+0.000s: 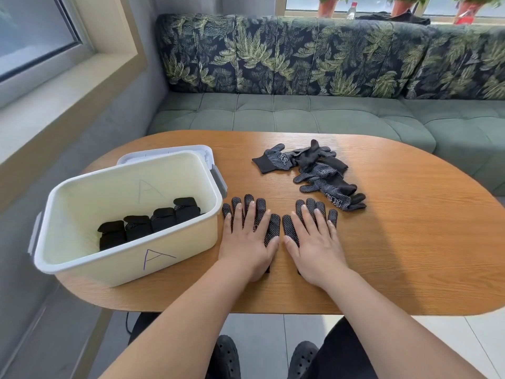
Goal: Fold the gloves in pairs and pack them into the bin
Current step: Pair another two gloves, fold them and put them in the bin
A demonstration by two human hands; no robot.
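Two black dotted gloves lie flat side by side on the wooden table (396,242), fingers pointing away from me. My left hand (247,239) rests flat, fingers spread, on the left glove (273,225). My right hand (314,242) lies flat the same way on the right glove (290,228). A loose pile of black dotted gloves (314,170) sits further back to the right. The cream bin (82,263), marked with a letter A, stands at the left and holds several folded black glove bundles (150,225) in a row.
The bin's lid (164,154) lies behind the bin. A green sofa (300,113) with leaf-print cushions wraps around the table's far side. A window ledge runs along the left. My knees and black shoes show below the table's near edge.
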